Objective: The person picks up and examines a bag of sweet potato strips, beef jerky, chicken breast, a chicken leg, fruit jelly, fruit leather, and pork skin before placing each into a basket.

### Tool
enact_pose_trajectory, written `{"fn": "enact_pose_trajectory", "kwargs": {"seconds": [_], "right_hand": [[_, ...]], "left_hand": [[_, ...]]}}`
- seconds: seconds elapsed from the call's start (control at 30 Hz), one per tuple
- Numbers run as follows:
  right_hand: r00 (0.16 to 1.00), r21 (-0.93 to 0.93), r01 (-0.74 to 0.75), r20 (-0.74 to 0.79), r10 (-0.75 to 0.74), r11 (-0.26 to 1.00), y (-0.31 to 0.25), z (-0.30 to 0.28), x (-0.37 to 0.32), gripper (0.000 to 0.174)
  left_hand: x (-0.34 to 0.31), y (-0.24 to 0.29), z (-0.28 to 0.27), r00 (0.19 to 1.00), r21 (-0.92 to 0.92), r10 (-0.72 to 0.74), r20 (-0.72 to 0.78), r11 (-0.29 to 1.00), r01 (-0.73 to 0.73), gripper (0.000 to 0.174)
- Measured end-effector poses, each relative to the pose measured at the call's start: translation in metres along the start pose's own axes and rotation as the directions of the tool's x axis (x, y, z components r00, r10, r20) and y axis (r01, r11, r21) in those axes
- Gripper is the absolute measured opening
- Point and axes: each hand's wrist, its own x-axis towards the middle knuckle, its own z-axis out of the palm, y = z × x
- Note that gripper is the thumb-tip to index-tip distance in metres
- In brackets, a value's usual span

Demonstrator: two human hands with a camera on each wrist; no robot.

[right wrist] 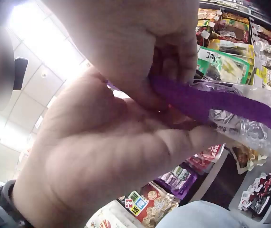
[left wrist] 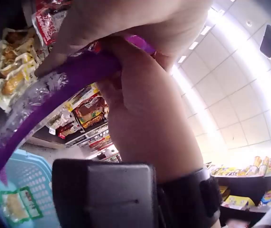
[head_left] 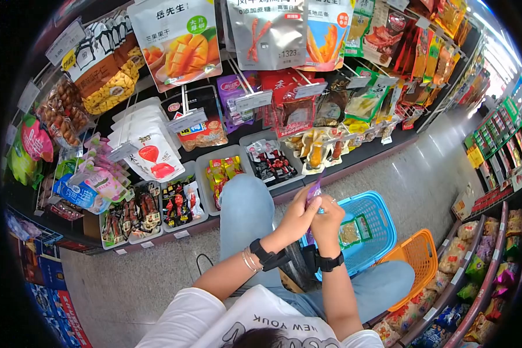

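Up in front of the body, both hands grip a purple and clear plastic snack packet (left wrist: 69, 85). My left hand (head_left: 298, 213) and my right hand (head_left: 329, 218) meet closely in the head view, with the packet's purple edge (head_left: 315, 190) showing above the fingers. The right wrist view has the right hand (right wrist: 121, 42) with curled fingers on the purple strip (right wrist: 192, 97), and the left hand (right wrist: 102, 152) below it. Clear film with silvery print spreads from the strip. The packet's contents are largely hidden. Beneath the hands, a blue basket (head_left: 383, 213) holds a green-edged packet (head_left: 355, 231).
An orange basket (head_left: 426, 255) stands beside the blue one, by the right knee. Ahead are grey bins (head_left: 198, 174) of small snacks under hanging bags (head_left: 182, 43). More stocked shelves (head_left: 455, 272) curve along the right. Grey floor (head_left: 156, 272) shows at left.
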Motion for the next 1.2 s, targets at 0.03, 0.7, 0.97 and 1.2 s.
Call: {"fn": "enact_pose_trajectory", "kwargs": {"seconds": [0.03,0.7,0.97,1.2], "right_hand": [[0.999,0.001,0.037,0.017,-0.037,0.999,-0.001,0.003,0.002,0.009],[0.932,0.584,-0.338,0.318,0.176,0.738,0.015,0.133,0.084,0.059],[0.909,0.685,-0.410,0.356,0.215,0.602,-0.005,0.186,0.136,0.015],[0.934,0.747,-0.357,0.280,0.221,0.561,-0.013,0.183,0.167,0.016]], "left_hand": [[0.002,0.000,-0.004,0.999,0.021,-0.017,-0.031,1.000,0.018,0.040],[0.050,-0.042,-0.135,0.880,-0.291,-0.230,-0.415,0.950,0.111,0.036],[0.100,-0.032,-0.170,0.868,-0.261,-0.162,-0.470,0.965,0.038,0.031],[0.142,-0.016,-0.175,0.880,-0.190,-0.033,-0.473,0.980,-0.065,0.031]]}}
